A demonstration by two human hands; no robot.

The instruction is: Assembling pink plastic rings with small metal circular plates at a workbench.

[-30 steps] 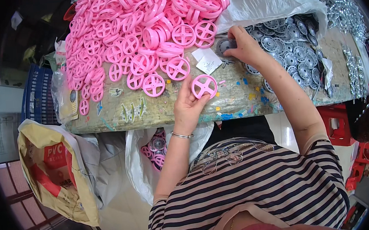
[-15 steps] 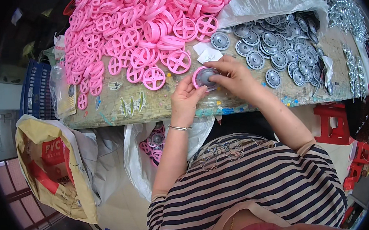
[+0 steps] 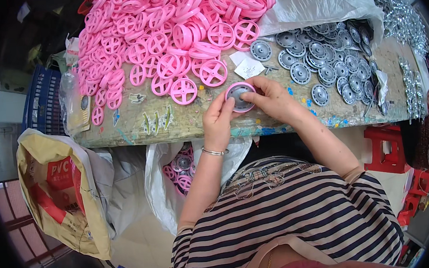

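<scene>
that pink wheel (image 3: 240, 97) looks light, stiff plastic, left hand (image 3: 217, 120) pinching its rim while right hand (image 3: 272, 100) fingers press the grey disc (image 3: 241, 95) in its middle.

A worn, paint-stained workbench (image 3: 125, 133) stands over a pale floor (image 3: 138, 249), with red stools (image 3: 387, 147) at the right.

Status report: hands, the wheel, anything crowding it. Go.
Left hand and right hand both grip one pink wheel, grey disc seated in it. Held over table edge. Pink wheel pile and grey discs lie apart.
</scene>
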